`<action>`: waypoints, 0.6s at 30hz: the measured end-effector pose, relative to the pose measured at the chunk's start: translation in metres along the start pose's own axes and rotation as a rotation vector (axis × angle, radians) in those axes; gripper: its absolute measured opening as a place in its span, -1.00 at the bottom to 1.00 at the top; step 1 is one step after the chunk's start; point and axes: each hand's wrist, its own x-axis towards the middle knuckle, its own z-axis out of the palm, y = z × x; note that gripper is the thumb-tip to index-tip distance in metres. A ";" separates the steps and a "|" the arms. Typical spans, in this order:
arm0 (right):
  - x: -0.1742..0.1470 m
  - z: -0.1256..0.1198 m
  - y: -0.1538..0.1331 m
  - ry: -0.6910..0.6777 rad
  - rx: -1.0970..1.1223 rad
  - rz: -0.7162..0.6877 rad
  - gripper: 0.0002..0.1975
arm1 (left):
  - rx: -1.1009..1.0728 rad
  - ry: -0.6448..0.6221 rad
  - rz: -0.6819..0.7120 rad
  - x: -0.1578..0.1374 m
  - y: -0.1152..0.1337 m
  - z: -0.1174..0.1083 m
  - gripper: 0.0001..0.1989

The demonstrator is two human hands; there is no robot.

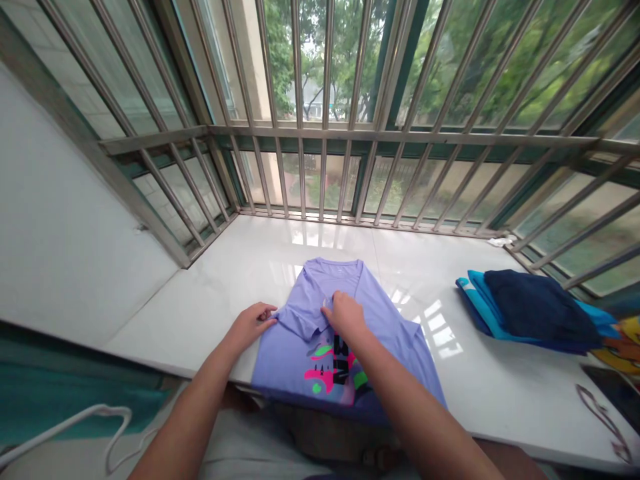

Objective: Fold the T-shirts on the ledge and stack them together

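A lavender T-shirt (380, 313) with a bright pink, green and black print lies on the white ledge, its collar toward the window and its hem hanging over the front edge. Its left-side sleeve is folded inward across the chest. At the fold on the left edge, my left hand (250, 325) pinches the fabric between thumb and fingers. My right hand (347, 315) is closed on the folded-in sleeve near the middle of the chest, above the print. The sleeve on the right side is still spread outward.
A stack of folded blue and navy clothes (540, 307) sits on the ledge (240, 260) at the right. Eyeglasses (604, 421) and a dark flat object (617, 393) lie near the right front. Metal bars (325, 133) line the window. A white hanger (75, 421) shows at lower left.
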 end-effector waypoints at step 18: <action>-0.031 0.004 0.028 -0.122 0.144 0.016 -0.81 | -0.001 -0.008 0.081 -0.008 0.011 -0.008 -0.73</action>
